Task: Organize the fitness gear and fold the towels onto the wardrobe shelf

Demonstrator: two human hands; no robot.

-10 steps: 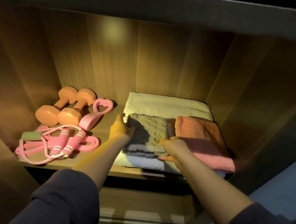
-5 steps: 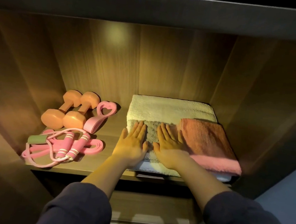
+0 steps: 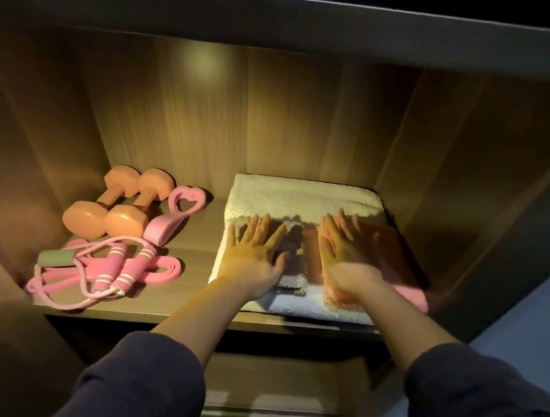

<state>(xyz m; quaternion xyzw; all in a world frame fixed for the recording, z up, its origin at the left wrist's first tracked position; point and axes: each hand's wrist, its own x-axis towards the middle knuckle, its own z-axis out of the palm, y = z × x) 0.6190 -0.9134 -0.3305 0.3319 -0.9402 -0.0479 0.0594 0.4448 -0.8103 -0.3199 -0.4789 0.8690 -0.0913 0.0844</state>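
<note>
My left hand (image 3: 251, 257) lies flat, fingers spread, holding nothing, on the small grey folded towel (image 3: 291, 271). My right hand (image 3: 346, 256), blurred, lies flat on the pink folded towel (image 3: 405, 279). Both towels rest on a large cream towel (image 3: 302, 197) on the wooden shelf (image 3: 201, 238).

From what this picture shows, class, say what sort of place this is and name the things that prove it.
Probably the inside of a home wardrobe: a lit, wood-panelled shelf holds folded towels, with orange dumbbells and a pink skipping rope stored beside them.
</note>
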